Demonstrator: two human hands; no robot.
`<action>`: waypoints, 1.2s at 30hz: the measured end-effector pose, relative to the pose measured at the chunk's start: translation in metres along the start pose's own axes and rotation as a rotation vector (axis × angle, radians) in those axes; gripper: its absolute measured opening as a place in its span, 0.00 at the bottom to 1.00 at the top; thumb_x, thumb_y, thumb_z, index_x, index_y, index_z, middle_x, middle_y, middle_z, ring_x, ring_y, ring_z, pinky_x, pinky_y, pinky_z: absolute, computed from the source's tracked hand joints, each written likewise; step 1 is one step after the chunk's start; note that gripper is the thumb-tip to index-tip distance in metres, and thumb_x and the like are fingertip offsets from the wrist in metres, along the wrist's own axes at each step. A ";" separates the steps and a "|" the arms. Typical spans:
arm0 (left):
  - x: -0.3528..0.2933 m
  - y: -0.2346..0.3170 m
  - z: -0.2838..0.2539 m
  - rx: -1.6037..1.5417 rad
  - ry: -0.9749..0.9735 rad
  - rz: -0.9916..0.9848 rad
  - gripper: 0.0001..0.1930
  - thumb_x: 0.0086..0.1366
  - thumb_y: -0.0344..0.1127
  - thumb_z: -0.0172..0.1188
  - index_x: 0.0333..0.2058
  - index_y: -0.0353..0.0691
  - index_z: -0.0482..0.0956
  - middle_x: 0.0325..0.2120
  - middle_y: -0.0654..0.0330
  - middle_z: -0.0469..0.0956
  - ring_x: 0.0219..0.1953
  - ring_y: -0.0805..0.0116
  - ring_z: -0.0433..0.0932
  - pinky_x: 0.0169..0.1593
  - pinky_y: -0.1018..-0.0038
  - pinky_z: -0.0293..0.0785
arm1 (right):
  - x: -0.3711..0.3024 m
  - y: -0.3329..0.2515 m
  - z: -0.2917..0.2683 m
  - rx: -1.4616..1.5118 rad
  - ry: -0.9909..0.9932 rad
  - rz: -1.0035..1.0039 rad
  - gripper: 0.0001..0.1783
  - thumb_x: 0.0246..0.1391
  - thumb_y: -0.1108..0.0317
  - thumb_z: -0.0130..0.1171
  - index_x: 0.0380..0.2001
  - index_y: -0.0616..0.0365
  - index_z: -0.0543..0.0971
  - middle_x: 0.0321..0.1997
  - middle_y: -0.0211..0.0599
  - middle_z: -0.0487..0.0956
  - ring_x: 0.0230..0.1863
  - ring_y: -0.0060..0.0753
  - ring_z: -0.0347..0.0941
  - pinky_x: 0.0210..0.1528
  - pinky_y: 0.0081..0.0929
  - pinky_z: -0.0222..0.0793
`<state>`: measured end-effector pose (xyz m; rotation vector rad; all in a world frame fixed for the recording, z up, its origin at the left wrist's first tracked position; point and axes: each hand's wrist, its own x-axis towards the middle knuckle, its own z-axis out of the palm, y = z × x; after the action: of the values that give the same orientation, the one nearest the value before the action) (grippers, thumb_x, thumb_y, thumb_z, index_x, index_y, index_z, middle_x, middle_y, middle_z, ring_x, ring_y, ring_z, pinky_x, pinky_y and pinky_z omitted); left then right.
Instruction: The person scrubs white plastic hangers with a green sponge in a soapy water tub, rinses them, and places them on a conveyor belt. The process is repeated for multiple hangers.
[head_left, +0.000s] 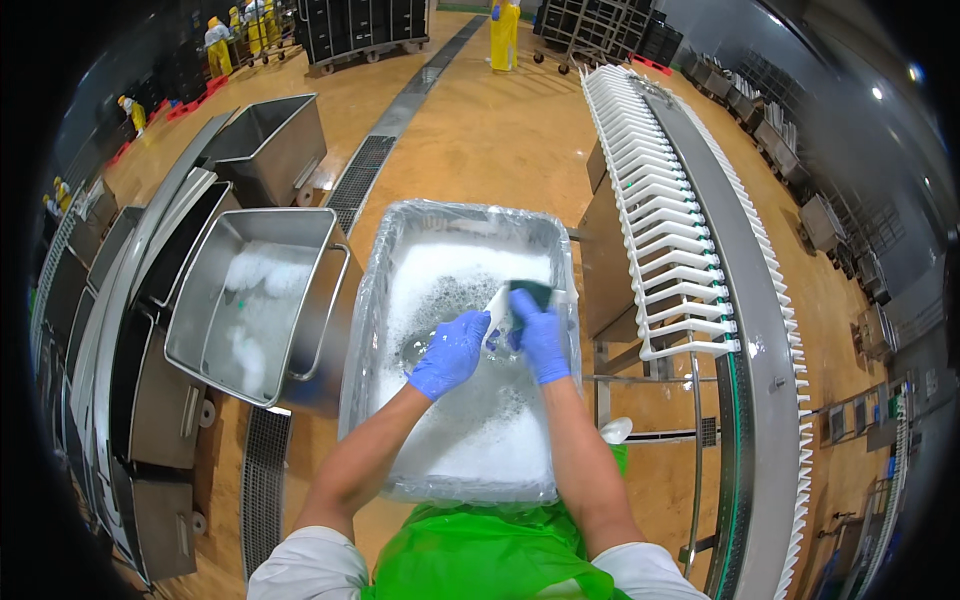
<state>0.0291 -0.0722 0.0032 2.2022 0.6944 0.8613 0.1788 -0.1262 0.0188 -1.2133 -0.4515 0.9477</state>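
Observation:
A lined tub (365, 300) of foamy water (430, 270) stands in front of me, with both my hands over its right half. My left hand (452, 355), in a blue glove, is closed on one end of a white plastic piece (496, 304). My right hand (540, 342), also gloved in blue, grips a dark green scouring pad (535, 293) against the other end of that piece. The right hand is slightly blurred. Much of the white piece is hidden by the hands and pad, so its full shape does not show.
At left stands a metal tub (205, 310) of sudsy water, beside several steel bins (270, 140). A conveyor (745, 300) lined with white angled arms (665, 215) runs along my right. Floor drains (362, 180) cross the wet floor. People in yellow aprons (505, 35) are farther off.

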 end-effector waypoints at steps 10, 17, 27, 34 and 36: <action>0.006 0.014 -0.014 -0.221 -0.174 -0.254 0.20 0.73 0.44 0.39 0.42 0.33 0.75 0.33 0.42 0.79 0.34 0.43 0.78 0.38 0.60 0.73 | 0.015 0.001 -0.012 0.176 0.181 0.062 0.16 0.54 0.54 0.62 0.32 0.57 0.77 0.14 0.23 0.68 0.11 0.19 0.63 0.11 0.17 0.58; 0.005 0.006 -0.015 -0.073 -0.154 -0.067 0.19 0.72 0.44 0.40 0.42 0.35 0.75 0.30 0.45 0.79 0.33 0.45 0.78 0.38 0.60 0.72 | 0.004 0.027 0.006 -0.235 -0.123 -0.002 0.18 0.53 0.58 0.64 0.41 0.59 0.78 0.29 0.30 0.78 0.23 0.20 0.73 0.17 0.18 0.66; 0.002 0.016 -0.011 0.175 -0.133 -0.106 0.23 0.66 0.55 0.50 0.39 0.38 0.73 0.26 0.47 0.76 0.29 0.45 0.76 0.33 0.56 0.70 | 0.018 0.031 0.014 0.455 0.147 0.200 0.18 0.54 0.50 0.60 0.37 0.52 0.76 0.27 0.25 0.72 0.28 0.19 0.69 0.30 0.18 0.69; -0.003 -0.016 -0.010 0.147 -0.063 -0.159 0.32 0.60 0.64 0.54 0.50 0.41 0.71 0.25 0.47 0.75 0.28 0.44 0.76 0.32 0.58 0.71 | 0.001 0.040 0.038 0.104 -0.101 0.145 0.15 0.54 0.51 0.60 0.36 0.50 0.76 0.31 0.24 0.75 0.33 0.18 0.71 0.38 0.18 0.68; 0.003 0.011 -0.015 0.064 0.004 -0.144 0.34 0.59 0.60 0.57 0.56 0.43 0.67 0.28 0.46 0.77 0.30 0.43 0.77 0.35 0.57 0.72 | 0.002 0.023 0.033 0.095 -0.090 0.142 0.13 0.56 0.54 0.58 0.36 0.51 0.76 0.31 0.24 0.75 0.34 0.17 0.70 0.39 0.18 0.68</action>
<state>0.0225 -0.0717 0.0206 2.1766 0.8823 0.7800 0.1474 -0.1043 0.0076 -1.1316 -0.3903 1.1367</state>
